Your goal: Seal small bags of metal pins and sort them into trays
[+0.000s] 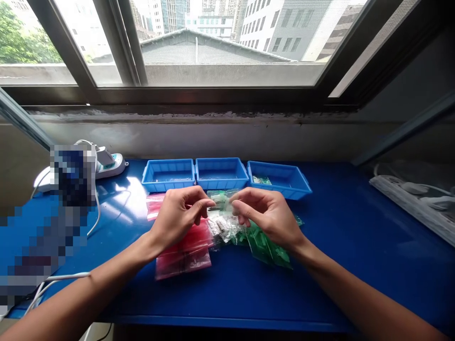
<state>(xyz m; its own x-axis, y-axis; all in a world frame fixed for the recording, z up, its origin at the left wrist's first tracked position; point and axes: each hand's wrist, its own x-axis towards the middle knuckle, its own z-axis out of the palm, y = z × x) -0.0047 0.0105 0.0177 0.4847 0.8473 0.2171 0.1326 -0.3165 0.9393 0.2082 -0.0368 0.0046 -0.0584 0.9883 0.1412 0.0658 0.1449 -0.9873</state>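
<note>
Both hands are raised over the middle of the blue table, thumbs and fingertips pinched. Between them stretches a small clear plastic bag [221, 201], its left edge in my left hand [183, 210] and its right edge in my right hand [265, 213]. Green shows in or through the bag; I cannot tell which. Pink plastic bags [185, 260] lie below and beside my left hand. Under my right hand are green plastic bags [268, 248]. Clear bags with small silvery pieces [223, 228] lie in the middle, partly hidden by the hands.
Three blue trays stand in a row behind the bags: a left tray [168, 184], a middle tray [222, 182] and a right tray [284, 192] with a greenish packet [261, 180] inside. A white power strip [112, 166] and cables sit at left, near a pixelated area.
</note>
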